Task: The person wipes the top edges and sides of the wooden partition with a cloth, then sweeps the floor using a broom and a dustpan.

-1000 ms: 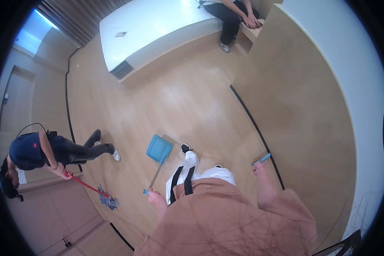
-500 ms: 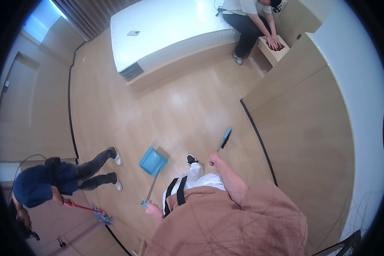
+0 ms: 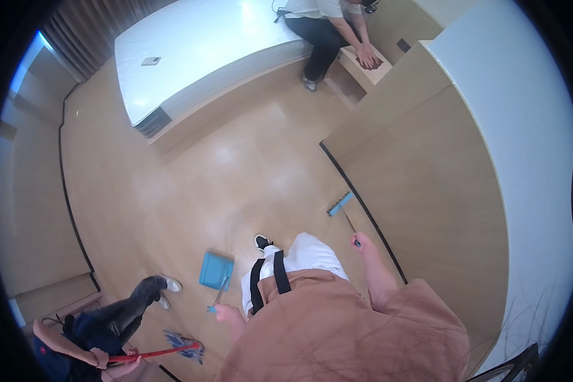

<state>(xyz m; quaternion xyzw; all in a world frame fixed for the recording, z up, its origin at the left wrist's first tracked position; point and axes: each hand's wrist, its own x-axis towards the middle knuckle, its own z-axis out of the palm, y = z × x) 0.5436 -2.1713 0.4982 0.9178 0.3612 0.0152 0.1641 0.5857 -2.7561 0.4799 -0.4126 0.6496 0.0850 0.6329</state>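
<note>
My left hand (image 3: 226, 313) is closed round the handle of a blue long-handled dustpan (image 3: 216, 270), whose pan hangs over or rests on the floor left of my legs. In my right hand (image 3: 359, 241) is the thin handle of a broom (image 3: 340, 204) with a blue head and dark bristles. The broom head lies beside the dark skirting strip at the foot of the wooden panel. Whether either tool touches the floor I cannot tell.
A co-worker at the lower left grips a red-handled mop (image 3: 186, 347). Another person sits on the white mattress (image 3: 191, 57), hands with a dark red cloth (image 3: 368, 62) on a bedside table (image 3: 379, 75). A wooden panel wall (image 3: 420, 153) bounds my right side.
My view has shifted right. My right hand has moved the broom out to the right, and its head has turned crosswise. The co-worker at left has bent differently, with the mop nearer me.
</note>
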